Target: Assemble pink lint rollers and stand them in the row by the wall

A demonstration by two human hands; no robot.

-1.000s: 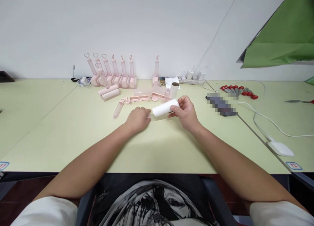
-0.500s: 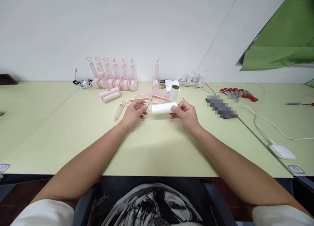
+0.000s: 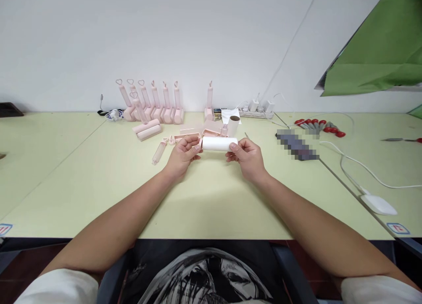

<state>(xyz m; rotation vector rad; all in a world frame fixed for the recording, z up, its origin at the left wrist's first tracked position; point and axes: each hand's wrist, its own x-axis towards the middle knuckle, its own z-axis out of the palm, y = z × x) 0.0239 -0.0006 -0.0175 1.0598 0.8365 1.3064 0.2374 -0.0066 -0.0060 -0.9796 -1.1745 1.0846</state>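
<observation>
A white roll (image 3: 219,144) lies level between my hands, above the green tabletop (image 3: 211,198). My right hand (image 3: 248,157) grips its right end, thumb on the near side. My left hand (image 3: 185,154) pinches a small pink piece (image 3: 201,142) against or right beside the roll's left end. Just behind are open pink casing parts (image 3: 211,130), partly hidden by the roll, and a brown-cored roll (image 3: 234,125) standing upright. A pink handle (image 3: 159,152) lies left of my left hand.
Several pink rollers with upright handles (image 3: 155,102) line the wall at the left, one more (image 3: 209,102) at centre. A pink roller head (image 3: 147,130) lies before them. Rightward are a power strip (image 3: 257,114), a blurred dark object (image 3: 297,144), red-and-grey items (image 3: 334,130) and a white charger (image 3: 378,204).
The white roll has moved slightly left and levelled out. My left hand's pink piece has come up to the roll's left end, closing the gap between them.
</observation>
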